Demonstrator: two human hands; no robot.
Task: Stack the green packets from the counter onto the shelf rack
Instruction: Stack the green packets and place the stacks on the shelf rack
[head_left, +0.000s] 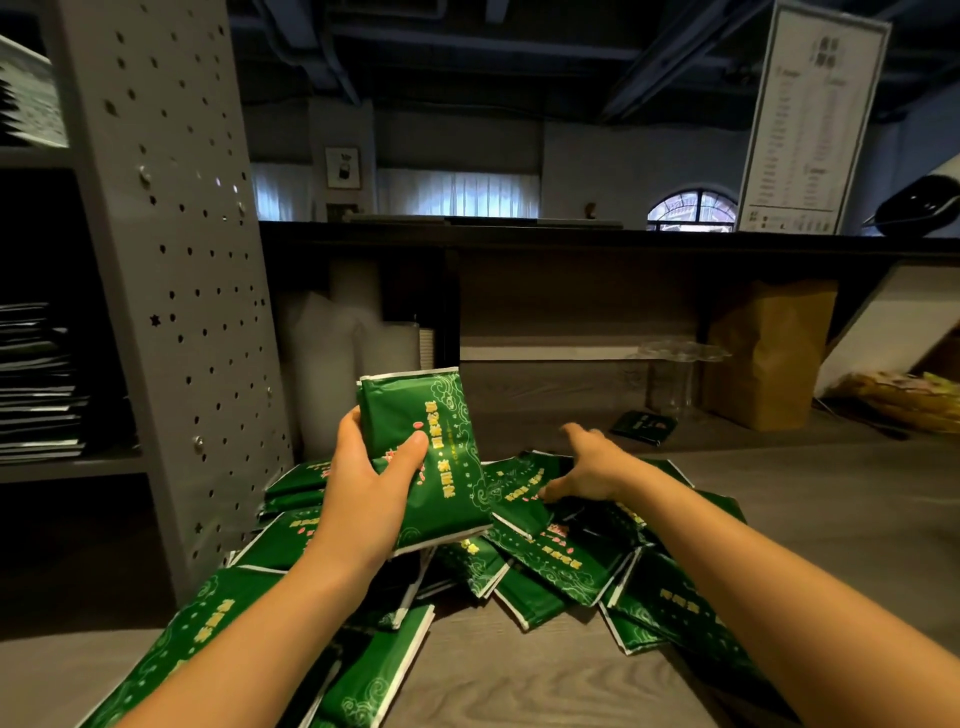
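A loose pile of green packets (550, 556) with white edges and yellow print lies spread across the grey counter (810, 499). My left hand (363, 488) grips one green packet (431, 441) and holds it upright above the pile. My right hand (587, 467) reaches down onto the far side of the pile, fingers spread and touching a packet there (519, 483). The shelf rack (171, 249), grey with a perforated side panel, stands at the left, with dark stacked packets on its shelf (41, 384).
A brown paper bag (769, 353) and clear plastic cups (675, 374) stand at the back right of the counter. A small dark packet (644, 426) lies near them. Yellow bags (904, 395) sit at the far right. A raised bar ledge (571, 234) runs behind.
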